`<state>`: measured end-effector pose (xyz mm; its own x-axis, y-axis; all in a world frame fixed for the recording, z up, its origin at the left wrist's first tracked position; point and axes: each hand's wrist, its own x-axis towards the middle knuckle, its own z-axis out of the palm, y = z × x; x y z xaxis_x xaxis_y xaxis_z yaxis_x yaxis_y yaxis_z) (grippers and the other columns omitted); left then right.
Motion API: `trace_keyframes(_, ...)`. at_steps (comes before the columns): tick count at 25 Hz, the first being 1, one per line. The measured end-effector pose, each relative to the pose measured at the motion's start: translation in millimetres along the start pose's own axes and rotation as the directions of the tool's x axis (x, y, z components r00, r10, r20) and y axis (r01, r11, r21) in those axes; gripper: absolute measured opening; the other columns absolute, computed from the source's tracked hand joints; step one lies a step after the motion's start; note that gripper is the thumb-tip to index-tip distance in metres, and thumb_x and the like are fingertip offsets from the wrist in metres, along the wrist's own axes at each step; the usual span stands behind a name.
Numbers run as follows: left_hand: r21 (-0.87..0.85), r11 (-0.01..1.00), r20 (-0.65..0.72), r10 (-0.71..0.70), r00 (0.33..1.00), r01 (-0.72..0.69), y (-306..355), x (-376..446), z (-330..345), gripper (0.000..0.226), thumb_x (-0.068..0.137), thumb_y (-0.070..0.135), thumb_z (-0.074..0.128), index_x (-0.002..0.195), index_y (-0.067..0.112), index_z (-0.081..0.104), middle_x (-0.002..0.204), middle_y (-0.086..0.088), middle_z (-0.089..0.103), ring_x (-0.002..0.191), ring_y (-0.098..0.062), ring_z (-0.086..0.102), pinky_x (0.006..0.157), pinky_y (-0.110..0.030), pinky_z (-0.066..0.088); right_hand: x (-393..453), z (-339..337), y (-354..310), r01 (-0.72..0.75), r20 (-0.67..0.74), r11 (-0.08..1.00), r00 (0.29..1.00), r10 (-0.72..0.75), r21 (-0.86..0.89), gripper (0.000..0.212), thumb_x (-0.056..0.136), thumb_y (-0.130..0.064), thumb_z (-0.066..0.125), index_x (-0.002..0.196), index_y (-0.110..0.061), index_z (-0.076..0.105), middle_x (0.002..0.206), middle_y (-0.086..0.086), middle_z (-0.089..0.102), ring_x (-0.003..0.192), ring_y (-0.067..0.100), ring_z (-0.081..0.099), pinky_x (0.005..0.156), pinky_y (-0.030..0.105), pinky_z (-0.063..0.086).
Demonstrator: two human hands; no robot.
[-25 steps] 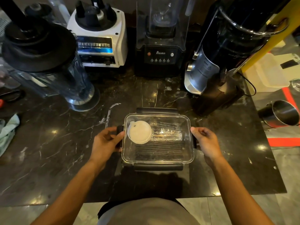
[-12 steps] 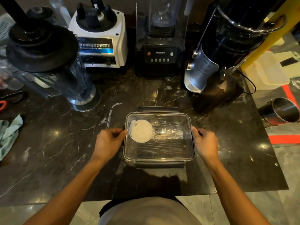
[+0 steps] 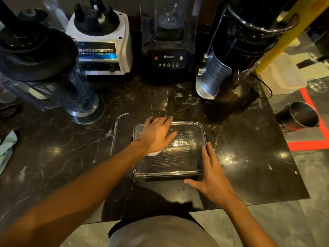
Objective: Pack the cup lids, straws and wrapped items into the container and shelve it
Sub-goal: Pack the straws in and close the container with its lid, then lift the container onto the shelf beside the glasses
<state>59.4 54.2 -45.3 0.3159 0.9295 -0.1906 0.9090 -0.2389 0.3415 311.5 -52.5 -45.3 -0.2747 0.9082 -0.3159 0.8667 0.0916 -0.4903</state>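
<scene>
Clear plastic, the container (image 3: pixel 169 150) sits shut on the dark counter (image 3: pixel 71 148). The left hand (image 3: pixel 156 134) presses flat on its lid, fingers spread. The right hand (image 3: pixel 211 175) rests open at its side. It looks light, stiff and slippery; better to hold both short ends.

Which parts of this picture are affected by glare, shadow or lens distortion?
Head view: glare spots dot the marble counter and the container's clear lid; the person's shadow darkens the counter's near edge; wide-angle distortion makes the blender jar and grinder lean outward; overall dim, warm light.
</scene>
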Motion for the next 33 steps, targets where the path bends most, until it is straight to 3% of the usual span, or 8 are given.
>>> trace_keyframes(8,-0.084,0.996,-0.09,-0.025,0.996,0.018,-3,5,6,0.065,0.1,0.055,0.049,0.154,0.019,0.044,0.142,-0.005,0.057,0.133,-0.025,0.051,0.115,-0.045,0.027,4,3,2,-0.005,-0.051,1.0,0.999,0.006,0.024,0.132,0.076,-0.065,0.08,0.163,-0.027,-0.01,0.171,-0.014,-0.018,0.154,0.009,0.004,0.121,0.036,0.023)
trace_keyframes(12,-0.322,0.937,-0.234,-0.218,0.947,0.136,-6,-30,4,0.076,0.096,0.056,0.059,0.159,0.023,0.032,0.162,-0.006,0.039,0.153,-0.024,0.03,0.128,-0.054,0.01,0,5,7,-0.129,-0.034,0.846,0.985,0.171,0.518,0.13,0.068,-0.058,0.088,0.165,-0.033,0.006,0.171,-0.012,0.012,0.155,0.008,0.019,0.12,0.033,0.028)
trace_keyframes(16,-0.748,0.618,-0.185,-0.543,0.819,0.24,-17,-94,11,0.094,0.084,0.062,0.07,0.16,0.029,0.027,0.166,0.002,0.03,0.149,-0.015,0.032,0.12,-0.044,0.034,3,13,7,-0.2,-0.005,0.493,0.924,0.382,0.847,0.099,0.077,-0.045,0.077,0.162,-0.031,0.028,0.156,-0.004,0.046,0.142,0.018,0.048,0.106,0.028,0.043)
trace_keyframes(19,-0.858,0.438,-0.077,-0.629,0.774,0.27,-15,-124,24,0.103,0.078,0.063,0.073,0.161,0.028,0.025,0.167,0.003,0.03,0.149,-0.01,0.032,0.121,-0.042,0.035,6,19,5,-0.174,-0.002,0.404,0.918,0.397,0.898,0.08,0.084,-0.039,0.074,0.155,-0.023,0.043,0.143,0.002,0.063,0.129,0.018,0.062,0.108,0.035,0.052)
trace_keyframes(22,-0.914,0.302,0.009,-0.652,0.758,0.271,-16,-143,44,0.107,0.073,0.069,0.077,0.16,0.031,0.028,0.164,0.006,0.038,0.147,-0.011,0.041,0.118,-0.042,0.042,5,24,1,-0.135,-0.035,0.392,0.918,0.396,0.91,0.044,0.096,-0.019,0.069,0.139,-0.013,0.06,0.123,0.001,0.076,0.114,0.014,0.072,0.091,0.022,0.058)
trace_keyframes(24,-0.925,0.243,0.071,-0.641,0.764,0.291,-14,-151,57,0.096,0.076,0.061,0.079,0.156,0.029,0.037,0.155,0.007,0.051,0.139,-0.009,0.052,0.112,-0.035,0.047,4,30,-2,-0.133,-0.036,0.372,0.909,0.415,0.919,0.033,0.098,-0.015,0.067,0.131,-0.013,0.066,0.117,0.001,0.078,0.108,0.014,0.074,0.084,0.019,0.057)
trace_keyframes(28,-0.946,0.16,0.128,-0.616,0.777,0.282,4,-154,70,0.033,0.096,0.029,0.07,0.128,0.029,0.065,0.119,0.011,0.076,0.118,-0.009,0.069,0.101,-0.031,0.056,3,39,-6,-0.148,-0.044,0.348,0.871,0.489,0.926,0.027,0.098,-0.021,0.068,0.125,-0.02,0.072,0.109,-0.005,0.08,0.103,0.009,0.074,0.082,0.017,0.055)
trace_keyframes(33,-0.957,0.206,0.032,-0.62,0.784,0.202,11,-149,43,0.04,0.096,0.042,0.068,0.132,0.024,0.067,0.122,0.004,0.076,0.116,-0.01,0.071,0.101,-0.04,0.057,8,17,-20,-0.088,-0.115,0.407,0.887,0.448,0.909,0.019,0.101,-0.019,0.064,0.118,-0.02,0.073,0.102,-0.011,0.081,0.1,0.005,0.075,0.085,0.017,0.057)
